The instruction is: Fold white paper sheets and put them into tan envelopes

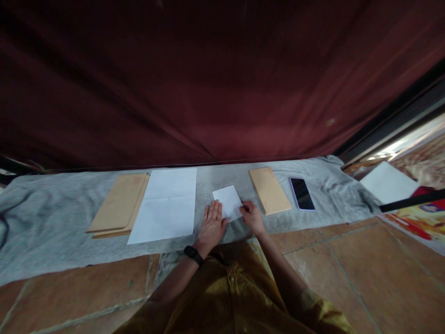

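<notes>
A small folded white paper (228,200) lies on the grey cloth in front of me. My left hand (212,226) rests flat on its left edge, fingers stretched out. At the paper's right edge, the curled fingers of my right hand (252,217) pinch it near the corner. Larger white sheets (167,204) with a faint crease across the middle lie left of my left hand. Beyond them is a stack of brown envelopes (116,204), partly under the sheets' edge. More brown envelopes (269,190) lie just right of my right hand.
A phone (302,194) with a dark screen and a pale purple case lies at the right on the grey cloth (333,195). A dark red curtain (222,93) hangs behind. Tiled floor (368,260) runs along the front; a colourful printed box (420,222) is at far right.
</notes>
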{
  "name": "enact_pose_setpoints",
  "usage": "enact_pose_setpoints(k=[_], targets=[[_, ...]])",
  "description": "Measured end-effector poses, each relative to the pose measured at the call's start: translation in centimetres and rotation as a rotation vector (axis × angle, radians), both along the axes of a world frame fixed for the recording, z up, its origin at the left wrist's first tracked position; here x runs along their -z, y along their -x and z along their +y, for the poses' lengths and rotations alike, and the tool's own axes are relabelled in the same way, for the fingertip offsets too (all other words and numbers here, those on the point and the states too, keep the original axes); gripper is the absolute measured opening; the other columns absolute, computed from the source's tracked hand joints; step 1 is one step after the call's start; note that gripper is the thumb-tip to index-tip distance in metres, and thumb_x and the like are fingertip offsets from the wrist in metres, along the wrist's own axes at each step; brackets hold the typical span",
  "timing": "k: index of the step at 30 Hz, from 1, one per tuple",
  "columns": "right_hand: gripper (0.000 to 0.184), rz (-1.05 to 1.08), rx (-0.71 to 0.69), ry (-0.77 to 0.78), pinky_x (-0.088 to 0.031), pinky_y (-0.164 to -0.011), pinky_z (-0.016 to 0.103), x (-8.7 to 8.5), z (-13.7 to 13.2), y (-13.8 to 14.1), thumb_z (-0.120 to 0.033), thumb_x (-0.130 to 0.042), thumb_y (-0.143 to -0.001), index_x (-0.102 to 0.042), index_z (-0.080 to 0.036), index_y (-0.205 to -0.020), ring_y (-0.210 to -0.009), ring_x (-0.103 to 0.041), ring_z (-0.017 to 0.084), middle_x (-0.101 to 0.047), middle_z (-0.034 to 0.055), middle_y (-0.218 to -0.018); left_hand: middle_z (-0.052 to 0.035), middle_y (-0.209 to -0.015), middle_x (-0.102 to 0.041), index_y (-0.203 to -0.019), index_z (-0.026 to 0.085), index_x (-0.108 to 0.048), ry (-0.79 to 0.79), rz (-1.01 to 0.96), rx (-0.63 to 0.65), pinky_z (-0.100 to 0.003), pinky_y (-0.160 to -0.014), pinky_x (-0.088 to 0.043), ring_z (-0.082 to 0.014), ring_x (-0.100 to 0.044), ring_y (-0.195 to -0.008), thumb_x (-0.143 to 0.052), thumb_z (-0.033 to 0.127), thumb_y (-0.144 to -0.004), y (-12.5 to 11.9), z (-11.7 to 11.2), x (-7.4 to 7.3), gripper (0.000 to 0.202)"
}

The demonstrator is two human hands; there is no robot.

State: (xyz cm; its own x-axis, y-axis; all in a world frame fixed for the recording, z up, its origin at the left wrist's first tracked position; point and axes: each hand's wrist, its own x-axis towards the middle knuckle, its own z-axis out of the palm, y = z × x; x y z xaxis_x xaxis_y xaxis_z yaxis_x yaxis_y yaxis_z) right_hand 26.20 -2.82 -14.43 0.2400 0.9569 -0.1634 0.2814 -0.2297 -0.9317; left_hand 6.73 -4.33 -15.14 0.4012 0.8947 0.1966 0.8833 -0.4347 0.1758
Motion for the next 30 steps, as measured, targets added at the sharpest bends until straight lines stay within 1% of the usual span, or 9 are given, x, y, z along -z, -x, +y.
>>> enact_pose_setpoints(k=[3,6,10,13,15,18,22,26,30], targets=[[0.029,0.119,0.009,0.015,-0.047,-0.044,0.028,-0.4,-0.2,0.3,-0.051,-0.06,-0.078,-0.057,-0.023,-0.086,-0.046,-0.055,0.015,-0.06,-0.0041,-0.062,-0.0206,-0.158,-0.04,-0.152,0.006,-0.035,-0.005,-0.01,0.045,-0.052,-0.122,-0.03,-0.0301,-0.032,-0.15,-0.044,0.042,-0.099,-0.6,-2.9,-0.1,0.065],[0.033,0.275,0.043,0.038,-0.051,-0.043,0.028,-1.4,-0.6,0.8,-0.054,-0.062,-0.074,-0.054,-0.024,-0.082,-0.047,-0.058,0.015,-0.06,-0.0045,-0.063,-0.0188,-0.159,-0.039,-0.156,0.011,-0.029,-0.028,-0.068,0.005,-0.052,-0.12,-0.034,-0.0296,-0.034,-0.149,-0.045,0.037,-0.098,-1.1,-3.8,-0.7,0.065],[0.038,0.514,0.051,0.071,-0.052,-0.044,0.027,-4.1,-1.5,1.3,-0.052,-0.074,-0.065,-0.054,-0.023,-0.081,-0.046,-0.059,0.013,-0.06,-0.006,-0.065,-0.0173,-0.155,-0.047,-0.155,0.014,-0.032,-0.036,-0.16,-0.055,-0.048,-0.115,-0.042,-0.0291,-0.043,-0.144,-0.04,0.021,-0.097,-1.6,-2.8,-2.3,0.059],[0.038,0.571,-0.016,0.029,-0.056,-0.052,0.027,-6.1,-1.9,1.2,-0.054,-0.07,-0.071,-0.059,-0.022,-0.087,-0.054,-0.062,0.014,-0.062,-0.0042,-0.071,-0.0156,-0.15,-0.053,-0.15,0.014,-0.043,0.03,-0.316,-0.057,-0.045,-0.113,-0.045,-0.0276,-0.05,-0.14,-0.034,0.019,-0.099,-1.6,-1.8,-3.9,0.052],[0.039,0.597,-0.019,-0.02,-0.057,-0.059,0.028,-6.7,-1.8,0.8,-0.058,-0.062,-0.079,-0.061,-0.022,-0.095,-0.064,-0.066,0.015,-0.066,-0.0007,-0.079,-0.0153,-0.141,-0.061,-0.142,0.015,-0.053,0.131,-0.524,-0.105,-0.044,-0.108,-0.049,-0.0279,-0.058,-0.131,-0.034,0.027,-0.102,-1.6,-1.3,-4.9,0.046],[0.044,0.501,0.118,-0.072,-0.057,-0.066,0.028,-6.2,-1.2,0.1,-0.059,-0.06,-0.078,-0.061,-0.022,-0.102,-0.08,-0.067,0.017,-0.069,0.0049,-0.096,-0.0149,-0.119,-0.073,-0.125,0.014,-0.064,0.343,-0.951,-0.265,-0.044,-0.094,-0.057,-0.0277,-0.071,-0.107,-0.035,0.047,-0.103,-1.6,-0.4,-5.9,0.049],[0.05,0.416,0.172,-0.012,-0.058,-0.069,0.031,-3.9,-0.8,-0.2,-0.061,-0.063,-0.074,-0.06,-0.022,-0.105,-0.085,-0.069,0.021,-0.069,0.0073,-0.101,-0.0146,-0.122,-0.072,-0.123,0.014,-0.063,0.588,-1.425,-0.365,-0.041,-0.079,-0.063,-0.0258,-0.074,-0.094,-0.05,0.062,-0.094,-1.6,0.4,-5.6,0.057],[0.045,0.53,0.148,-0.022,-0.057,-0.063,0.03,-2.2,-0.9,0.3,-0.057,-0.067,-0.073,-0.062,-0.023,-0.102,-0.071,-0.067,0.016,-0.07,0.0028,-0.092,-0.0136,-0.113,-0.074,-0.116,0.015,-0.066,0.714,-1.466,-0.434,-0.037,-0.068,-0.062,-0.0219,-0.073,-0.078,-0.066,0.062,-0.084,-1.2,0.7,-4.4,0.057],[0.036,0.442,0.144,-0.012,-0.054,-0.054,0.027,-1.2,-0.4,0.4,-0.049,-0.068,-0.067,-0.063,-0.021,-0.089,-0.057,-0.059,0.014,-0.064,-0.0022,-0.072,-0.0107,-0.104,-0.076,-0.111,0.015,-0.069,0.718,-1.432,-0.493,-0.028,-0.057,-0.055,-0.018,-0.071,-0.071,-0.075,0.055,-0.076,-0.5,0.7,-3.9,0.053]])
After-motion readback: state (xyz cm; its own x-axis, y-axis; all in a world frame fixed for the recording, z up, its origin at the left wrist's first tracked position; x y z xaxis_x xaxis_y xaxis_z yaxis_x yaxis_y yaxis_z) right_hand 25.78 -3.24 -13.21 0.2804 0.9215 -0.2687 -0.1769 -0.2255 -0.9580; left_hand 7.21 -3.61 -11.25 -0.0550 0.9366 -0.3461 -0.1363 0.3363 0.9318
